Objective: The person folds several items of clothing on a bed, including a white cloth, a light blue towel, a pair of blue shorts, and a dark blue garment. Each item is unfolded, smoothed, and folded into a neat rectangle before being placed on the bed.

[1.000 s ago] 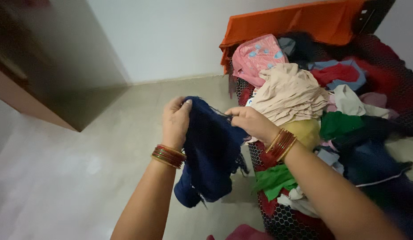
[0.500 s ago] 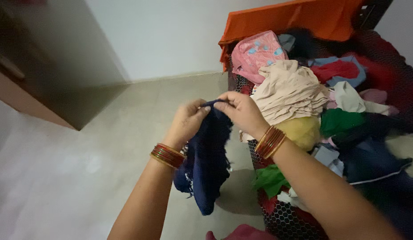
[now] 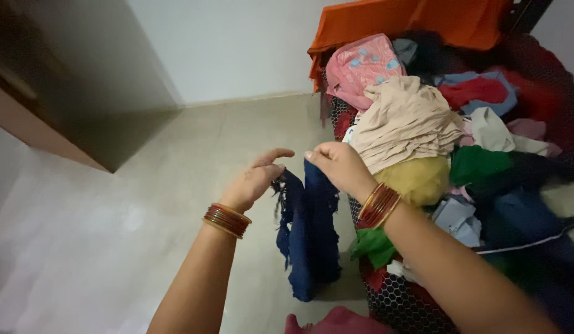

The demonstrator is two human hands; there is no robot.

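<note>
Two hands meet above the floor (image 3: 114, 247), each wrist ringed with red and gold bangles. Right hand (image 3: 337, 168) pinches the top edge of a dark blue cloth (image 3: 310, 229), which hangs straight down beside the heap of clothes (image 3: 423, 124). Left hand (image 3: 257, 178) is loosely spread, fingers just touching the cloth's frayed edge, not clasping it. Orange fabric (image 3: 423, 21) drapes behind the heap.
</note>
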